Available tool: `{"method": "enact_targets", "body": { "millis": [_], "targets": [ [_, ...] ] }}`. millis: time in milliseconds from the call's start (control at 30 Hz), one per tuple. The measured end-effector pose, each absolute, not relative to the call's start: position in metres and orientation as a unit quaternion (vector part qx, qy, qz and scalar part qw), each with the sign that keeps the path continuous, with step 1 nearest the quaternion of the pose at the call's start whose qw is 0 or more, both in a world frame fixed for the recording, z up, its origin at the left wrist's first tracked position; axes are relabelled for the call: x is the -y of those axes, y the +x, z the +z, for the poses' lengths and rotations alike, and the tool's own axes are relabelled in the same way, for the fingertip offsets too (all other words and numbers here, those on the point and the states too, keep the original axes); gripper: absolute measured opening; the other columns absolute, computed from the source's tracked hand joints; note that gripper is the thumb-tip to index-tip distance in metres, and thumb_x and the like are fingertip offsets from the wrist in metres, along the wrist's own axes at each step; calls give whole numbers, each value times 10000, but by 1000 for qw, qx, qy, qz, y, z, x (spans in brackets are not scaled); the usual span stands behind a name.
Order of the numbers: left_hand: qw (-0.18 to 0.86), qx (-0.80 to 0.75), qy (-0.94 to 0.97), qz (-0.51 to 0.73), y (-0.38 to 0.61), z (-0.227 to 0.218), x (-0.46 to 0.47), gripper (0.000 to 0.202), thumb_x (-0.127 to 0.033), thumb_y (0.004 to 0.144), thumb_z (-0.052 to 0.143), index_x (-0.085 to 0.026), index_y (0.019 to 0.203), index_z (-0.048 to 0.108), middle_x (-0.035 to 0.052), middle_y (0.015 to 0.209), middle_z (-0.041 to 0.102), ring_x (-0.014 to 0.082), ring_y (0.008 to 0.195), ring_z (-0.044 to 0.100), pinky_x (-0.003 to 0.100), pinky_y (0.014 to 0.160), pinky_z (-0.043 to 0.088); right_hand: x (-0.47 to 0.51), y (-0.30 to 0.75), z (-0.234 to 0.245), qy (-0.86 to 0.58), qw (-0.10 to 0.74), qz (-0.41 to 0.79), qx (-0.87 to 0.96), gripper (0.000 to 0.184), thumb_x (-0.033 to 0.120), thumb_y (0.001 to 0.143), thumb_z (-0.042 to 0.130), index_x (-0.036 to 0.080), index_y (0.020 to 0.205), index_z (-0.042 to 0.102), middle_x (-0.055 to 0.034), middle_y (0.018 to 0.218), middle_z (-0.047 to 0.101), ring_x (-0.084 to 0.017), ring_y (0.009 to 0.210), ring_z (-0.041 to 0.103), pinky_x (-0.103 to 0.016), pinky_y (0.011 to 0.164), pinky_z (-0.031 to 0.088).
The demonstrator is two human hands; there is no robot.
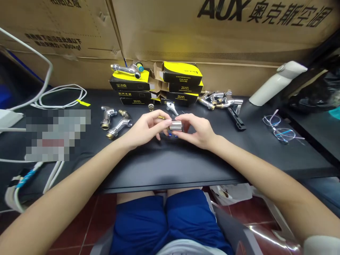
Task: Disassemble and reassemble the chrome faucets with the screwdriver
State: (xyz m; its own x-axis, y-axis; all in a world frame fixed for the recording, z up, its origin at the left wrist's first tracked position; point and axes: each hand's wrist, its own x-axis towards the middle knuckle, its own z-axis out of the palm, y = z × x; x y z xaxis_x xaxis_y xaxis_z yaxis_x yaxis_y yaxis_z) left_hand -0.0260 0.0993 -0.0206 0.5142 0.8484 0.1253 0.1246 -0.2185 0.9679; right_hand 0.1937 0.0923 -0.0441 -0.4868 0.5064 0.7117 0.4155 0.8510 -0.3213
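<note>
Centre of the table (170, 170), near the front edge, and here's the action: the left hand (145, 129) and right hand (198, 131) have a chrome sleeve (175, 125) pinched between them, fingers clamped on it from both ends! Just behind sit a chrome lever (172, 108) and a brass nut (151, 107), with chrome taps (119, 126) off to the left and yellow-and-black boxes (175, 83) stacked at the back.
</note>
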Motion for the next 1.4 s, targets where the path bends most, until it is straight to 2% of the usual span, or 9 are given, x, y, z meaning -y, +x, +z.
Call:
{"method": "enact_targets", "body": {
  "millis": [133,233,300,433,567,733,967,1167,1400],
  "targets": [
    [298,-471,708,432,-40,-10,-107,221,-400,869,576,-185,920,586,67,946,700,213,904,663,287,668,540,-94,194,-46,-328,497,48,802,331,408,842,699,218,1079,569,-26,885,688,-131,591,615,-282,569,548],
    [48,-554,768,318,-61,0,-112,139,-267,790,587,-186,903,575,93,974,662,315,1048,598,448,883,477,-95,194,-47,-338,517,42,785,343,417,829,707,215,1067,567,-20,844,679,-139,591,618,-293,577,556],
    [8,-622,749,227,-78,0,-118,169,-304,757,602,-182,865,555,119,928,633,391,1054,574,524,867,447,-95,193,-46,-331,518,36,788,332,415,826,710,213,1050,571,-22,845,678,-136,584,615,-292,567,553],
    [68,-707,687,152,-110,-19,-137,400,-467,530,795,-198,635,518,80,693,544,478,1093,517,554,866,385,-94,193,-45,-309,527,25,792,305,390,825,717,214,1032,579,-30,875,684,-133,577,610,-289,548,545],
    [68,-662,721,194,-130,-39,-148,365,-429,508,811,-220,589,524,47,589,504,412,1036,569,483,853,380,-95,192,-45,-316,524,27,791,310,400,831,706,213,1041,576,-31,868,682,-135,572,613,-294,545,546],
    [72,-608,769,185,-130,-37,-146,336,-402,571,784,-248,538,488,39,473,475,344,757,638,399,689,415,-95,193,-45,-322,520,13,791,311,411,824,709,218,1031,581,-33,855,689,-140,554,609,-306,543,539],
    [141,-587,750,270,-94,-8,-126,346,-425,664,770,-216,791,525,17,688,610,238,712,635,322,636,436,-94,193,-45,-322,530,23,784,326,427,824,707,220,1041,578,-40,862,680,-146,562,609,-316,550,544],
    [436,-453,667,399,-47,-8,-108,459,-342,648,827,-219,864,441,-58,608,553,116,497,551,238,477,417,-91,193,-45,-299,535,31,790,354,428,825,712,227,1079,570,-68,941,686,-173,668,656,-321,566,571],
    [521,-368,671,377,-24,-15,-88,388,-233,658,805,-201,827,458,-14,828,629,113,684,602,212,564,472,-91,192,-43,-241,456,74,854,331,347,883,660,219,1175,570,-89,1083,708,-207,955,691,-309,680,602]
  ]
}}
